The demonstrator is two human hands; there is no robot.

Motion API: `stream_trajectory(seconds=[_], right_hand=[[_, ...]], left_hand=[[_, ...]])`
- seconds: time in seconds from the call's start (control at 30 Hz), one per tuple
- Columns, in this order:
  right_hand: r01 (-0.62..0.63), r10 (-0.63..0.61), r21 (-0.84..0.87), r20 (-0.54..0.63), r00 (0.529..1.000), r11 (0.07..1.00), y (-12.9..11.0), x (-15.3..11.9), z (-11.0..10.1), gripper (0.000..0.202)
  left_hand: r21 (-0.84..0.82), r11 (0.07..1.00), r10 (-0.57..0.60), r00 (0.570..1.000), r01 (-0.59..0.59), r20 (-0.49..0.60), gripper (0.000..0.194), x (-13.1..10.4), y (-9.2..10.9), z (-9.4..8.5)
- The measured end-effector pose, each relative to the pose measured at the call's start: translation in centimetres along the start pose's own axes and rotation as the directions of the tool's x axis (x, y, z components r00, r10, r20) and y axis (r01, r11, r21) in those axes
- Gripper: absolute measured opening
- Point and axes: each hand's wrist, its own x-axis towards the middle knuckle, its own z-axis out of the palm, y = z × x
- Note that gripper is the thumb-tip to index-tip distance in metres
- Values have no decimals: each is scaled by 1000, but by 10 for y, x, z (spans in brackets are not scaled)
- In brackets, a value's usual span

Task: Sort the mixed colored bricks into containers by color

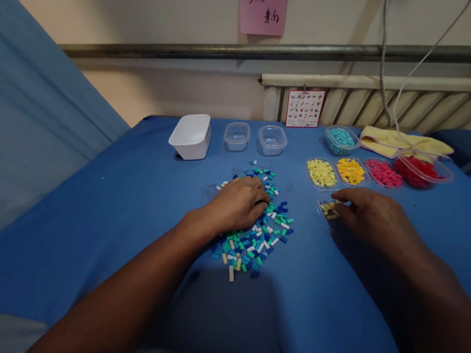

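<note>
My left hand (pixel 240 202) rests on a loose pile of small building bricks (pixel 257 245) in the middle of the table. Its fingers curl down into the pile, and whatever they grip is hidden. Blue, teal, green, white and a few tan bricks make up the pile. My right hand (pixel 367 215) hovers over a clear plastic tub (pixel 323 215) with some tan bricks (pixel 328 209) in it. Thumb and forefinger there are slightly apart, and nothing shows between them.
Behind my right hand stand clear tubs of pale yellow (pixel 322 173), orange-yellow (pixel 350 171), pink (pixel 383 173), red (pixel 417 172) and turquoise bricks (pixel 341 139). A yellow cloth (pixel 375 139) lies behind. Two clear tubs (pixel 237 137) and a white bin (pixel 190 136) stand farther left.
</note>
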Motion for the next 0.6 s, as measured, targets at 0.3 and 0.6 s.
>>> stream_trajectory(seconds=[0.3,0.6], right_hand=[[257,-223,182,-188,956,949,-31,-2,-6,23],[464,-562,515,42,826,720,-73,-21,5,27]], left_hand=[[123,991,-52,997,45,53,19,-2,12,-7],[141,989,-59,996,50,62,24,-2,12,-4]])
